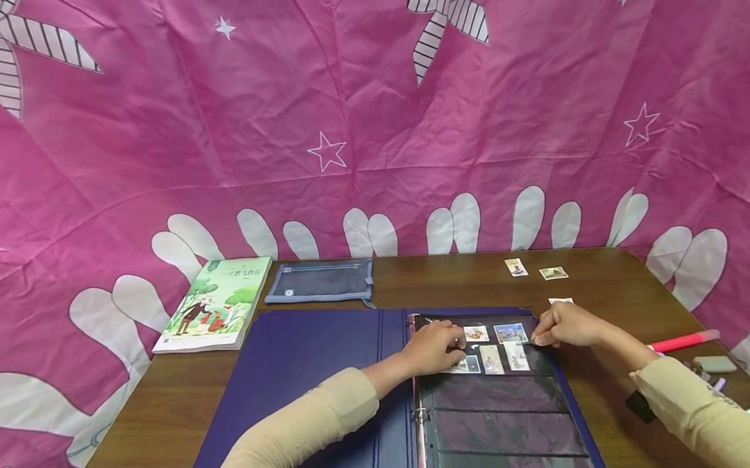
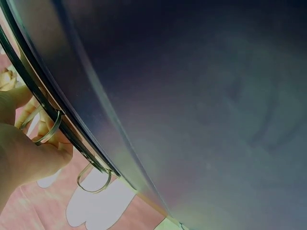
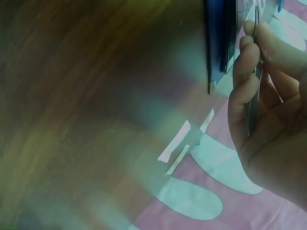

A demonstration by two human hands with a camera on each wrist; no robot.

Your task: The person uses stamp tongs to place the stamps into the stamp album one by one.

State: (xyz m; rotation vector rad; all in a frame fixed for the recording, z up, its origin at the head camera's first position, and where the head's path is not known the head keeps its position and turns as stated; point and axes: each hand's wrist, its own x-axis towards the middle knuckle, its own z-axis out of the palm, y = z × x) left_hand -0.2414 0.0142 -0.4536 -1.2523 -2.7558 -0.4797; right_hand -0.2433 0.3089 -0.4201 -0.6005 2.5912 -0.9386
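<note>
And here the right hand (image 1: 568, 325) is pinching, its thumb and fingertips closing on slim metal tweezers (image 3: 252, 111)! The head view is giving only a glint of their tip; the right wrist view is showing the metal running from the fingertips back towards the palm. That tip is pointing left of the hand, sitting by a blue stamp (image 1: 511, 333) and a tall pale stamp (image 1: 517, 356); whether it is touching either, I can't tell.

Across the page (image 1: 500, 393), the left hand (image 1: 434, 347) is resting with its fingers loosely bent, partly covering a dark-pictured stamp (image 1: 472, 364). A small white stamp (image 1: 476, 333) and a narrow stamp (image 1: 492, 360) are lying between the two hands. The album (image 1: 319, 371) is spreading open beneath both, its bare cover stretching out left of the left hand. The left wrist view is catching the metal rings (image 2: 53, 132) looping right beside that hand.

Beyond the right hand, loose stamps (image 1: 516, 267) are lying on the table (image 1: 624, 287); the head view is half hiding the nearest behind the knuckles, while the right wrist view is showing all three, nearly edge-on. Right of that hand, a pink marker (image 1: 684, 341) is lying; far left of the left hand, a picture book (image 1: 215, 304) is sitting beside a mesh pouch (image 1: 322, 282).
</note>
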